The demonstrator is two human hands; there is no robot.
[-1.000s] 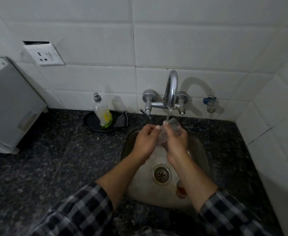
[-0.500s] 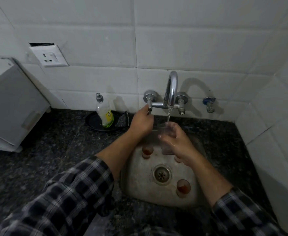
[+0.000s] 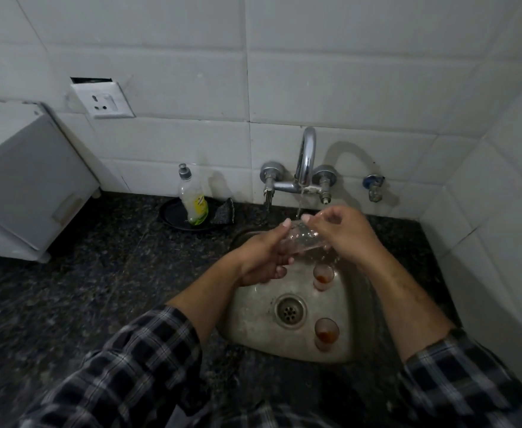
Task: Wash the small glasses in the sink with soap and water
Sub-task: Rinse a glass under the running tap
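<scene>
left hand (image 3: 261, 257) gripping glass (image 3: 300, 240), right hand (image 3: 341, 234) pinching rim

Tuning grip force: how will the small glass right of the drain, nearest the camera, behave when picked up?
The small glass looks clear and rigid, so probably brittle; a knock on the steel sink could chip it. It stands upright, taller than wide, so a side push would likely tip it. The tap is running, so it may be slippery.

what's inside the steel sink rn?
Small glass with reddish dregs, second such glass, round metal drain. Left hand, right hand and held clear glass cover the steel basin's far part.
</scene>
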